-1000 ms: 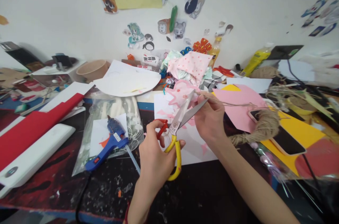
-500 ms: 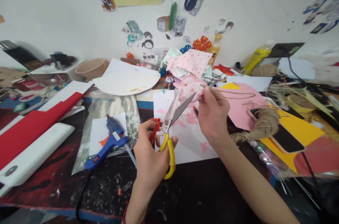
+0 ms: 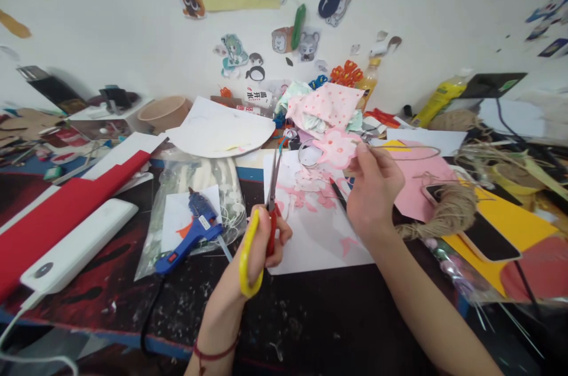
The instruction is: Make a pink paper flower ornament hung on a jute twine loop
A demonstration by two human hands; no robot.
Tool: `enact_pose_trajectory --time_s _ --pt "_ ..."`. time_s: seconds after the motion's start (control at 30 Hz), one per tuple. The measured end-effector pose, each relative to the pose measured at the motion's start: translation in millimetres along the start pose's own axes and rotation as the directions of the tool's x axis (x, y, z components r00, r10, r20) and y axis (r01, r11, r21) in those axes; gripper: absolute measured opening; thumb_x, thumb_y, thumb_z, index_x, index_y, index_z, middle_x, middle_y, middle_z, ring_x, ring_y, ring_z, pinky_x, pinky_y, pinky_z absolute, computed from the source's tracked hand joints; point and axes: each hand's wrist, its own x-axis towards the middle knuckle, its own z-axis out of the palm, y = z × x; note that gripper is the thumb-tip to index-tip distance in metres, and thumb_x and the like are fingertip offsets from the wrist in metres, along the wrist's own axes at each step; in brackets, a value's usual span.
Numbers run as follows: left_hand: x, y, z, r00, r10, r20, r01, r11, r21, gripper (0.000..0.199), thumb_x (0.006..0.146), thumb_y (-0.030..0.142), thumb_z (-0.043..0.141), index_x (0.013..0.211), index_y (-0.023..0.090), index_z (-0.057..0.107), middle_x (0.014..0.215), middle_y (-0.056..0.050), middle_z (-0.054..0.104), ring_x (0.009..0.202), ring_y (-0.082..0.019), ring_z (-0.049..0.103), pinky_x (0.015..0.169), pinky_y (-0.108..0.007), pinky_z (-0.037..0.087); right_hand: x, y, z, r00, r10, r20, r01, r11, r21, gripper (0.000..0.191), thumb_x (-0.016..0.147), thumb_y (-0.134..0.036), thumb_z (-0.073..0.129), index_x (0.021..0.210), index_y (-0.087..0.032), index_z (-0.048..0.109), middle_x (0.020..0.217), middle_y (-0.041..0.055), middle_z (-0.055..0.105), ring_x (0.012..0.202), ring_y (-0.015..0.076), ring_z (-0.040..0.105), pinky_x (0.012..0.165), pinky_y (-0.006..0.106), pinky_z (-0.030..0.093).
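Note:
My left hand (image 3: 261, 240) is closed round the yellow and red handles of a pair of scissors (image 3: 272, 186), whose blades point up and away from me. Between the fingertips of my right hand (image 3: 373, 180) I pinch a pink flower-shaped cutout (image 3: 335, 148) with a small red spot near its middle. A gap separates the scissors from the flower. Below them lies a white sheet of paper (image 3: 306, 246) strewn with pink scraps (image 3: 306, 189). A dark pen with a red tip (image 3: 339, 192) rests on it beside my right hand.
A blue glue gun (image 3: 190, 246) lies left on a plastic bag (image 3: 151, 234). Farther left are a white device (image 3: 80, 243) and a red strip (image 3: 75, 210). To the right sit twine (image 3: 448, 213), a phone (image 3: 492, 237) and coloured paper (image 3: 510, 210). Dotted fabric (image 3: 323, 105) is piled behind.
The scissors have moved left, away from the flower, and turned in my left hand so the blades come together. The flower now faces me more fully. The view has shifted slightly left.

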Motion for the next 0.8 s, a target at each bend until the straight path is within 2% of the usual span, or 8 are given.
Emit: enact_pose_trajectory --time_s 0.13,0.27,0.3,0.4,0.43,0.6,0.7,0.8 --pt "-2.4 -1.9 -4.7 0.974 -0.021 0.224 0.053 0.989 -0.136 0.079 0.088 0.086 0.01 0.068 0.019 0.046 0.038 0.008 0.027 0.035 -0.005 0.015 0.041 -0.023 0.014 -1.0 0.1 0.7 0.99 0.12 0.074 -0.124 0.991 0.047 0.019 0.078 -0.029 0.081 0.071 -0.02 0.066 0.066 -0.0045 0.052 0.062 0.0085 0.05 0.06 0.024 0.043" --pt "-5.8 -0.4 -3.7 0.954 0.011 0.298 0.03 0.991 -0.132 0.079 0.086 0.088 0.013 0.069 0.019 0.048 0.04 0.007 0.029 0.034 -0.005 0.018 0.041 -0.024 0.014 -6.5 -2.5 5.7 0.956 0.184 0.227 -0.208 0.975 0.083 0.016 0.079 -0.032 0.081 0.074 -0.02 0.069 0.075 -0.0022 0.058 0.07 0.0094 0.055 0.067 0.024 0.048" --pt "-6.0 -0.1 -2.8 0.955 0.014 0.296 0.024 0.992 -0.126 0.079 0.086 0.088 0.014 0.07 0.019 0.048 0.04 0.007 0.029 0.034 -0.005 0.018 0.042 -0.024 0.014 -8.2 -3.6 6.9 0.929 0.217 0.298 -0.257 0.961 0.1 0.016 0.08 -0.034 0.079 0.076 -0.021 0.07 0.079 -0.0014 0.06 0.073 0.0105 0.058 0.069 0.025 0.05" --pt "-5.2 -0.2 -0.7 0.97 -0.008 0.243 0.035 0.993 -0.109 0.077 0.086 0.088 0.014 0.069 0.02 0.047 0.04 0.007 0.026 0.037 -0.006 0.016 0.045 -0.025 0.014 -10.3 -7.1 7.7 0.798 0.34 0.497 -0.463 0.875 0.145 0.015 0.083 -0.038 0.074 0.081 -0.025 0.068 0.092 0.001 0.066 0.084 0.0162 0.065 0.077 0.032 0.055" --pt "-4.7 -0.5 -0.5 0.971 -0.01 0.239 0.037 0.994 -0.108 0.078 0.084 0.09 0.015 0.069 0.02 0.047 0.04 0.007 0.025 0.037 -0.006 0.016 0.046 -0.026 0.014 -9.6 -7.9 6.7 0.772 0.367 0.518 -0.507 0.848 0.155 0.014 0.084 -0.039 0.072 0.083 -0.026 0.067 0.096 0.0013 0.067 0.089 0.0179 0.066 0.08 0.035 0.057" --pt "-2.7 -2.1 -1.8 0.973 -0.001 0.231 0.019 0.997 -0.076 0.079 0.08 0.093 0.017 0.067 0.021 0.045 0.042 0.008 0.025 0.036 -0.006 0.015 0.044 -0.026 0.014 -1.9 -11.4 -0.5 0.752 0.428 0.502 -0.584 0.786 0.204 0.015 0.094 -0.041 0.059 0.085 -0.033 0.069 0.108 -0.0032 0.071 0.11 0.0164 0.066 0.096 0.034 0.054" --pt "-1.9 -3.7 -0.9 0.974 -0.027 0.226 0.033 0.999 -0.021 0.079 0.08 0.094 0.016 0.067 0.021 0.045 0.041 0.008 0.026 0.035 -0.006 0.017 0.044 -0.026 0.014 -3.8 -14.1 1.1 0.666 0.472 0.578 -0.652 0.745 0.142 0.018 0.094 -0.037 0.058 0.085 -0.032 0.072 0.115 -0.0023 0.072 0.114 0.0184 0.065 0.099 0.035 0.053" --pt "-0.9 -5.3 2.4 0.977 -0.049 0.208 0.05 0.999 0.001 0.076 0.079 0.094 0.021 0.072 0.022 0.044 0.039 0.009 0.03 0.034 -0.006 0.018 0.043 -0.024 0.015 -9.8 -14.2 4.8 0.547 0.522 0.654 -0.708 0.706 0.029 0.016 0.092 -0.036 0.064 0.087 -0.027 0.076 0.111 0.0019 0.073 0.099 0.0193 0.068 0.087 0.034 0.056"
